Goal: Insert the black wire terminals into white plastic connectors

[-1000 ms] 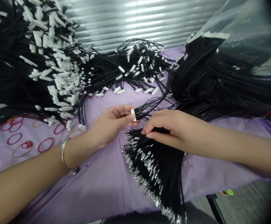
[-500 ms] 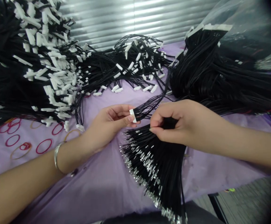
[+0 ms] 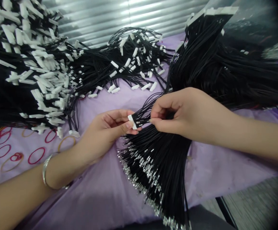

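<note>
My left hand pinches a small white connector between thumb and fingers, with several black wires running out of it to the right. My right hand is closed in a pinch on a thin black wire right at the connector's face. Under both hands lies a fanned bundle of black wires with bare metal terminals, its tips pointing toward me.
A heap of finished black harnesses with white connectors fills the left and back. A thick mass of black wire lies at the right under a clear plastic bag. Red and tan rubber bands dot the purple cloth.
My right hand has risen from the terminal bundle and moved left up to the connector, pinching a wire. The view has shifted slightly; my left hand keeps its hold.
</note>
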Demonstrator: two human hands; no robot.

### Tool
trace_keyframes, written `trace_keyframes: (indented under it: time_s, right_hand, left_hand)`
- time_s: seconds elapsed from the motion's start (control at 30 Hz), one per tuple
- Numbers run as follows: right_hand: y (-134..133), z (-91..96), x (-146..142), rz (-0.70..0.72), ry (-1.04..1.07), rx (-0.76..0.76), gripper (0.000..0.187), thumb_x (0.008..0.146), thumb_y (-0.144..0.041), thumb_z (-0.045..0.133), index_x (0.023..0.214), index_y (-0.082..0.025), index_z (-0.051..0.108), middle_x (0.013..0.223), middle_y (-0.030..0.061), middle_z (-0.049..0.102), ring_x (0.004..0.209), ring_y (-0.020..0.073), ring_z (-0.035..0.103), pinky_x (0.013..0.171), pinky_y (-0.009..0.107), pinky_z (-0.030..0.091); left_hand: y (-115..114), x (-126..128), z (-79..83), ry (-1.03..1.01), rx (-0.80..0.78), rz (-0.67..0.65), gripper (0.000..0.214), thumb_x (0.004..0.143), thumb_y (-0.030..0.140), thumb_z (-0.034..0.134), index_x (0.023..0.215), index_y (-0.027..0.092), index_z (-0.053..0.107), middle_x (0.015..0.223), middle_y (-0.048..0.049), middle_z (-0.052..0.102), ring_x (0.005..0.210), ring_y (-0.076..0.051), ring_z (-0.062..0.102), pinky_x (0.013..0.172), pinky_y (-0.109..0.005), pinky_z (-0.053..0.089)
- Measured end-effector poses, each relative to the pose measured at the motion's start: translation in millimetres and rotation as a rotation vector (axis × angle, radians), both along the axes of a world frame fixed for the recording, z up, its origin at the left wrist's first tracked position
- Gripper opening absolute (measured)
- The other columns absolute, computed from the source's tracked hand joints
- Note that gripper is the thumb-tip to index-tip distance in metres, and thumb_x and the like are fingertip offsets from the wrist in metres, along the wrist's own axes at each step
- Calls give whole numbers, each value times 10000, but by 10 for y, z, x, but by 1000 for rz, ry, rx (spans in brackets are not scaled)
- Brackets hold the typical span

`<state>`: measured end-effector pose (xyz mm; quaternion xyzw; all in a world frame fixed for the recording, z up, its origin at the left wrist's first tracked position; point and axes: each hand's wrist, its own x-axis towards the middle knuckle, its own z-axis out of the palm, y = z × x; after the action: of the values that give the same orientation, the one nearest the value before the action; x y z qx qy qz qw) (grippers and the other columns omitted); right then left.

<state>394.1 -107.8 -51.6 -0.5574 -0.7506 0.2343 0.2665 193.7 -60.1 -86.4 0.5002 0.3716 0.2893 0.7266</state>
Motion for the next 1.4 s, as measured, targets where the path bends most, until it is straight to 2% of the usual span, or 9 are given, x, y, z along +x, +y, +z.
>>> trace_keyframes:
  time_s: [0.43,0.6,1.0,1.17,1.4]
  right_hand:
    - [8,-67,-32,18,-89,-2,129,755,-165,576,634,-173,619,587,-28,601,526,78,492,517,253,328]
    - [-21,-77,-61,-9,-103,52,130,739,-168,571,611,-177,584,593,-22,590,541,89,482,547,264,331]
    - [-33,-103,-62,64,-108,123,115,762,-170,564,650,-171,591,632,-21,589,601,97,496,595,258,345]
    - [-24,-118,-67,39,-171,118,118,780,-178,545,670,-181,589,651,-7,598,608,114,508,591,276,353]
    - [-25,-175,-98,8,-312,209,137,830,-227,503,748,-167,597,720,29,600,709,153,522,661,295,382]
  left_hand:
    - [2,1,-19,11,44,-16,191,714,147,759,898,170,712,744,2,716,667,-94,669,705,-192,552]
    - [1,-3,-17,21,49,-15,188,714,147,761,894,172,714,743,6,712,658,-86,663,692,-180,546]
    - [6,2,-22,15,33,-31,177,722,148,758,893,163,715,752,-1,718,665,-79,661,693,-169,543]
    - [16,-14,-38,23,25,-12,224,695,160,782,906,165,706,724,-2,715,658,-99,670,693,-194,548]
    - [22,-10,-60,16,25,-2,217,697,159,781,902,172,710,749,5,723,652,-94,675,690,-186,553]
